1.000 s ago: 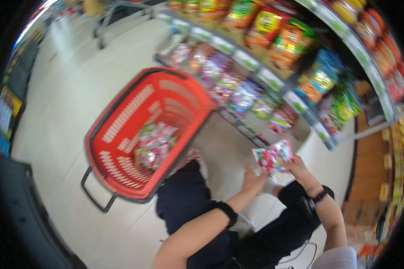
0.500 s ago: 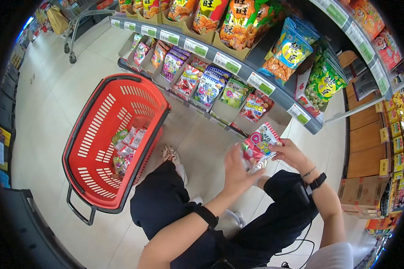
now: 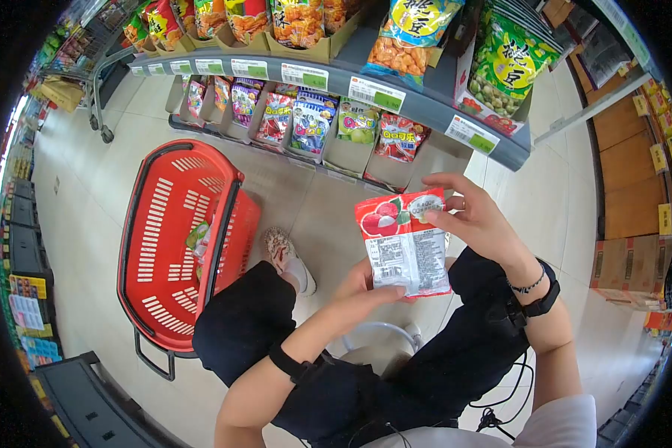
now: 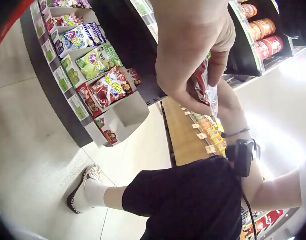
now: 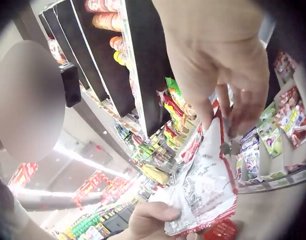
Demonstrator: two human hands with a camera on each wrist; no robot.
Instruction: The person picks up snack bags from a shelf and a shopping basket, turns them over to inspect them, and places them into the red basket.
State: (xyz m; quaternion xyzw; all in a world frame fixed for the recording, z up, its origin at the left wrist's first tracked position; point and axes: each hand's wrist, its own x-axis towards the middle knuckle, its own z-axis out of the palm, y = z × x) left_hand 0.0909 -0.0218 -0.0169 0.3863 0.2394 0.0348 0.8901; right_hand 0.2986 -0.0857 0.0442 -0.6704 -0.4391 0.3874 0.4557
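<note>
A red and white candy bag (image 3: 403, 246) with lychee pictures is held in both hands, its printed back facing up in the head view. The left hand (image 3: 362, 290) pinches its lower edge, thumb on top. At the upper right corner the right hand (image 3: 474, 220) grips it between thumb and fingers. In the right wrist view the bag (image 5: 205, 185) hangs between the right hand (image 5: 225, 80) above and the left hand (image 5: 150, 220) below. The left wrist view shows the left hand (image 4: 190, 55) over the bag's crinkled edge (image 4: 207, 90).
A red basket (image 3: 153, 246) with a few packs inside stands on the floor at left. Low shelf trays (image 3: 343, 157) hold candy bags; larger snack bags (image 3: 508, 60) stand on the shelf above. Cardboard boxes (image 3: 627, 269) are at right, a cart (image 3: 97, 89) at upper left.
The bag has turned from its colourful front to its printed back and sits closer to the camera. The head view has shifted, with the shelf now higher and further left.
</note>
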